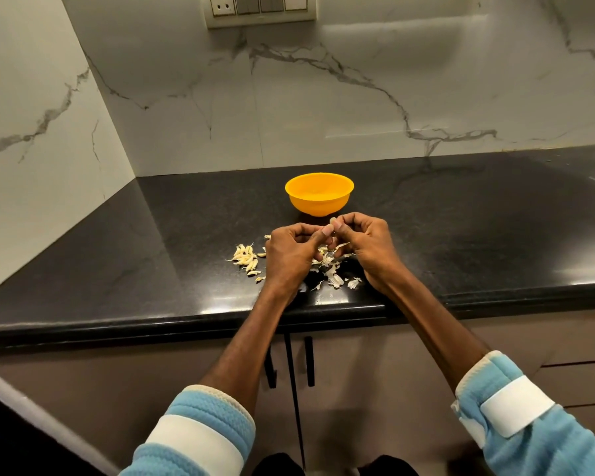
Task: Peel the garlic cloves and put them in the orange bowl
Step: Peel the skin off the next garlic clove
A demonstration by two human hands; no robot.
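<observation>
Our left hand (291,255) and right hand (368,245) together pinch one garlic clove (332,220), mostly hidden between them, just in front of the orange bowl (319,194). We should steady it with one thumb and strip skin with the other, dropping scraps onto the peelings (335,280).

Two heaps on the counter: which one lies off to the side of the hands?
The yellowish clove heap, left of the left hand. The whiter peel scraps lie between it and the right hand.

The person wears light blue textured sleeves (213,405) with cream-edged cuffs (478,367) (a white band (517,403) wraps each).
</observation>
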